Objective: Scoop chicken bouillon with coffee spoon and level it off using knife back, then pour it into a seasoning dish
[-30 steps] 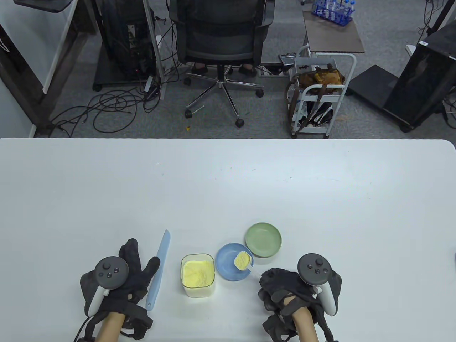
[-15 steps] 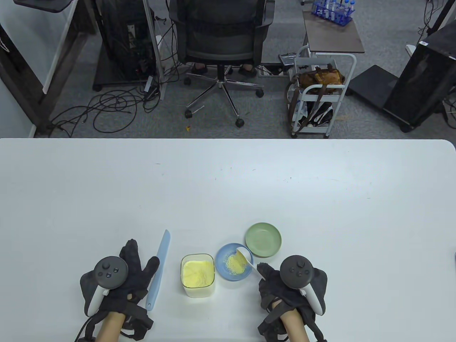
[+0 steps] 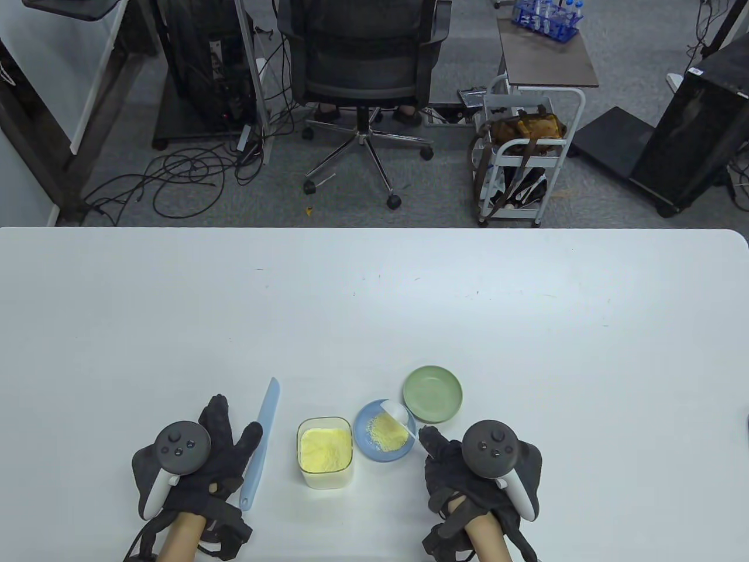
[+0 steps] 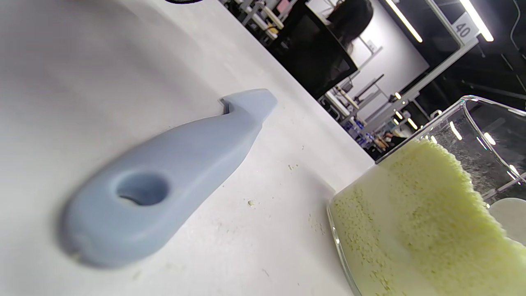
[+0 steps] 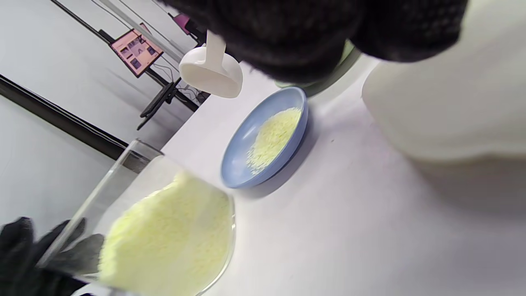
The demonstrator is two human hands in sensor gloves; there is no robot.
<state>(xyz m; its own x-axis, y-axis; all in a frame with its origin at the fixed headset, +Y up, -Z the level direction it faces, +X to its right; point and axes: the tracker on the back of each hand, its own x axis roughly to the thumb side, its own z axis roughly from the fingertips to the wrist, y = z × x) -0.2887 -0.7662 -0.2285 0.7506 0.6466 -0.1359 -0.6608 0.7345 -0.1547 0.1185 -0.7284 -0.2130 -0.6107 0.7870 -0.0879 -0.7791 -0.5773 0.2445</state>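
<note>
The right hand (image 3: 468, 474) pinches the spoon (image 3: 397, 413) by its handle, bowl tipped over the blue dish (image 3: 364, 439) — the bouillon (image 3: 386, 434) lies heaped inside it. The left hand (image 3: 205, 456) rests flat and relaxed on the table, touching the knife (image 3: 260, 448). The glass tub (image 3: 325, 452) stands between knife and dish.

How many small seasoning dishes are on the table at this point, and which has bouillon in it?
2. The blue dish, right of the glass container, holds a pile of yellow bouillon. The green dish, just beyond it to the right, holds none. None looks hidden.
</note>
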